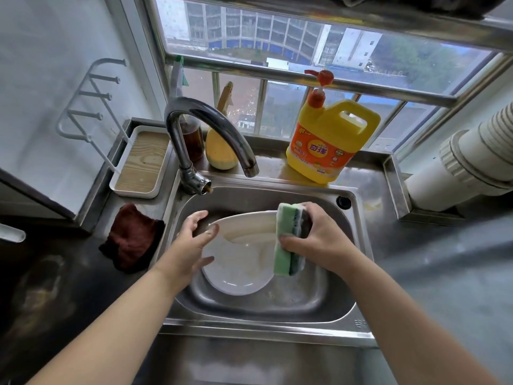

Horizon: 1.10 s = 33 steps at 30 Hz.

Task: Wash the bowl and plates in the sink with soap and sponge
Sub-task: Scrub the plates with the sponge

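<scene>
White dishes lie stacked in the steel sink (344, 295): a lower white plate (236, 279) and, leaning over it, a tilted white plate (249, 226). My left hand (194, 240) is over the left rim of the tilted plate, fingers spread and relaxed; whether it touches the rim is unclear. My right hand (319, 234) grips a stack of sponges (290, 240), green face outward with blue and dark layers behind, held upright against the plate's right edge. A yellow dish-soap jug (327, 145) with a red pump stands on the ledge behind the sink.
The curved tap (205, 134) arches over the sink's back left. A dark red cloth (133, 240) lies left of the sink, a white tray (140, 162) with a wooden base behind it. A brown bottle (193, 140) and yellow gourd scoop (220, 148) stand by the window.
</scene>
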Tool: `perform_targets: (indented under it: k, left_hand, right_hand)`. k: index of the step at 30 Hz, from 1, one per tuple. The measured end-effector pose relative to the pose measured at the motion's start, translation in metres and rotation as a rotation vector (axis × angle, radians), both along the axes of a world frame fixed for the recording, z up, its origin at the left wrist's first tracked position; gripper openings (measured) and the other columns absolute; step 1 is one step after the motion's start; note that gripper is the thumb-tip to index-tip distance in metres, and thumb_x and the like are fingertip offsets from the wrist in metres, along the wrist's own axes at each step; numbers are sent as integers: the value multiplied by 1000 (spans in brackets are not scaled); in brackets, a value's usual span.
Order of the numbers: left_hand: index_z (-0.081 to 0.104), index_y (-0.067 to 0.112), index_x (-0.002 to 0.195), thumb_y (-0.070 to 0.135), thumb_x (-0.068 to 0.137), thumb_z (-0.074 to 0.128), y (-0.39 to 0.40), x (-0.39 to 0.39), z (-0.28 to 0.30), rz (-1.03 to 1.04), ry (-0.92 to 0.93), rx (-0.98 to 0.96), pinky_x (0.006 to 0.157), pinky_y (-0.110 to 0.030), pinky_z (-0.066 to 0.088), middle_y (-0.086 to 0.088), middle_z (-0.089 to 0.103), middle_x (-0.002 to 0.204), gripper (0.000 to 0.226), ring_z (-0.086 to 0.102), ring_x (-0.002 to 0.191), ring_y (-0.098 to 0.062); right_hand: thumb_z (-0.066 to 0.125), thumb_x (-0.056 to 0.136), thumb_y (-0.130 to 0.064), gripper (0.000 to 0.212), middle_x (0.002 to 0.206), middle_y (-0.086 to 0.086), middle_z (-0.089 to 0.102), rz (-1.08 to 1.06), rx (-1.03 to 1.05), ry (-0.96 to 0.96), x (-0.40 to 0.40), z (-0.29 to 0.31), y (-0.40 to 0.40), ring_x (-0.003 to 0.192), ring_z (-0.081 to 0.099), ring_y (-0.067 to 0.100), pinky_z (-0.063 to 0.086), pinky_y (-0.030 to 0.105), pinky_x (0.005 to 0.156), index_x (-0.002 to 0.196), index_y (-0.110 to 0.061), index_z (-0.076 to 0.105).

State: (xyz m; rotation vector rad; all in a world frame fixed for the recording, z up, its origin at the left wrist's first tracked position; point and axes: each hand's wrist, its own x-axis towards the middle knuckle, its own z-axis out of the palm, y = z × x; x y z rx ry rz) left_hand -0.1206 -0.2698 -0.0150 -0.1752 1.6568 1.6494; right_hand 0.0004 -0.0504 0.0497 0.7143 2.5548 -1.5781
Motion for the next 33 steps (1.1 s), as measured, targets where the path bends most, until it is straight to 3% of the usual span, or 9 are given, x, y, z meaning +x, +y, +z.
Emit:
perform_targets:
  k: [3,6,11,16,18,21,25,29,33]
  left_hand:
    - [49,9,117,31,95,53,7,11,2,188,-439,98,65,-43,60,-14,56,107,32,60,95,-33]
    - [52,-3,104,41,96,49,19,19,7,120,-589,59,56,-38,60,-25,65,89,44,67,77,-34]
    - [48,-11,101,1,96,40,28,15,2,203,-558,13,51,-36,57,-28,58,89,15,61,77,-33]
    - [43,-6,121,-13,92,33,21,7,-22,183,-402,-154,71,-44,56,-23,53,109,31,55,96,-35]
    - [43,-5,126,-17,89,31,16,2,-34,136,-340,-230,80,-46,49,-22,51,121,41,52,107,-37]
    - [45,2,129,-19,87,30,16,-1,-51,72,-283,-314,81,-47,48,-19,53,122,49,51,109,-36]
    - [48,2,124,-19,85,29,24,0,-69,26,-258,-404,80,-46,49,-16,55,111,48,52,102,-33]
    - [40,6,133,-19,85,30,29,0,-91,43,-248,-474,76,-46,49,-16,51,120,55,50,114,-39]
    - [41,7,135,-18,88,29,31,2,-106,91,-261,-502,76,-46,48,-15,52,119,55,49,119,-40]
  right_hand:
    - [80,65,-35,48,103,-4,53,4,108,18,5,-4,-4,94,55,10,50,23,78,101,-29,48]
    - [80,63,-38,53,103,-7,47,76,185,36,13,-15,-12,96,51,10,46,21,81,103,-28,47]
    - [79,70,-34,59,112,-8,40,214,131,-74,26,-28,-18,100,45,5,43,4,78,115,-22,43]
    - [76,75,-35,80,131,-10,30,170,24,-291,40,-49,-4,117,42,9,43,18,94,140,-22,32]
    - [79,74,-34,92,136,-6,30,67,12,-354,43,-55,2,117,42,9,43,17,89,147,-23,23]
    - [81,72,-33,91,120,-5,45,-109,-25,-413,43,-64,8,102,50,8,43,7,63,143,-22,25]
    - [81,73,-32,67,108,-6,52,-268,-73,-440,41,-80,11,89,52,6,36,6,51,121,-22,35]
    - [81,73,-31,62,109,-4,54,-300,-110,-447,40,-94,11,94,54,9,38,7,55,116,-23,38]
    - [82,72,-33,63,112,-6,56,-295,-149,-441,40,-105,10,101,55,8,46,14,74,121,-26,43]
